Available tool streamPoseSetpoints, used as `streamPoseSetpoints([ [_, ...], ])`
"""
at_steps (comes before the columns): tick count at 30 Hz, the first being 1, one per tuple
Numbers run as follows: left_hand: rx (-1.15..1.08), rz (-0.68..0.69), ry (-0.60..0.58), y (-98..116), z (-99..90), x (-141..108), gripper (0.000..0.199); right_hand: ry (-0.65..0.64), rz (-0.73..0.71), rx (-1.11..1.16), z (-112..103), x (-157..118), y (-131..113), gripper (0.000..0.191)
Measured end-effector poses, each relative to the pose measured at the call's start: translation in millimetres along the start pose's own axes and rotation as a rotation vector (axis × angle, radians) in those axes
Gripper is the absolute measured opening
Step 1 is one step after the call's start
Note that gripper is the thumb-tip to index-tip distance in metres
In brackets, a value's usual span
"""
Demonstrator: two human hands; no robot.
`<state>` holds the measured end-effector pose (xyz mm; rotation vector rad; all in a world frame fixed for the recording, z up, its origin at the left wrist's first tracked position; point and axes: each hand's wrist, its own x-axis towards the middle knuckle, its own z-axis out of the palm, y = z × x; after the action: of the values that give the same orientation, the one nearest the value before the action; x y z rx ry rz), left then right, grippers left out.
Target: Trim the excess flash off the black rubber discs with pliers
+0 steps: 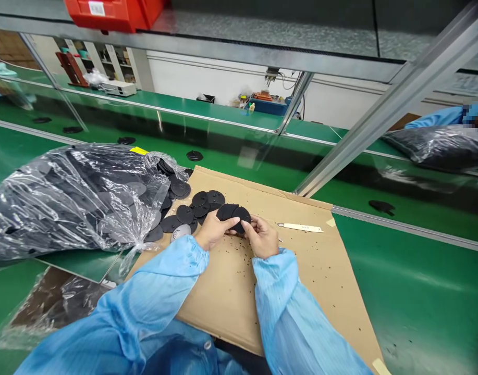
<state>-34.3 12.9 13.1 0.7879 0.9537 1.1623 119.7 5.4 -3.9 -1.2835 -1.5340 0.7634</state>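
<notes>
My left hand (213, 230) and my right hand (260, 237) both grip black round discs (233, 212), apparently foam or rubber, above a sheet of brown cardboard (223, 297). Two discs seem to overlap between my fingers, though the exact number is hard to tell. More black discs (195, 208) lie in a loose group just beyond my hands, and a grey disc (180, 233) sits near my left hand. Dark crumbs are scattered on the cardboard. A pale flat-bladed tool (300, 227) lies to the right of my right hand.
A large clear plastic bag of dark discs (66, 203) lies left of the cardboard. Green conveyor belts (414, 276) and aluminium rails run around it. A co-worker's blue sleeve (438, 118) and another bag (438, 148) are at the far right.
</notes>
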Motion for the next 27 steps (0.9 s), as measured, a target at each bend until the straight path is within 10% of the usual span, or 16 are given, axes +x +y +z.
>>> streamPoseSetpoints([
  [13, -0.02, 0.099, -0.163, 0.5, -3.7, -1.0, 0.039, -0.039, -0.04, -0.11, -4.2, -1.4, -6.5, 0.044],
  [20, -0.003, 0.024, -0.332, -3.2, -8.1, -3.0, 0.04, -0.326, -0.06, -0.27, -17.6, -1.1, -25.4, 0.062],
  [27, -0.061, 0.065, -0.297, 3.5, -4.3, -4.2, 0.037, -0.253, -0.12, -0.343, -13.6, -0.7, -21.5, 0.061],
])
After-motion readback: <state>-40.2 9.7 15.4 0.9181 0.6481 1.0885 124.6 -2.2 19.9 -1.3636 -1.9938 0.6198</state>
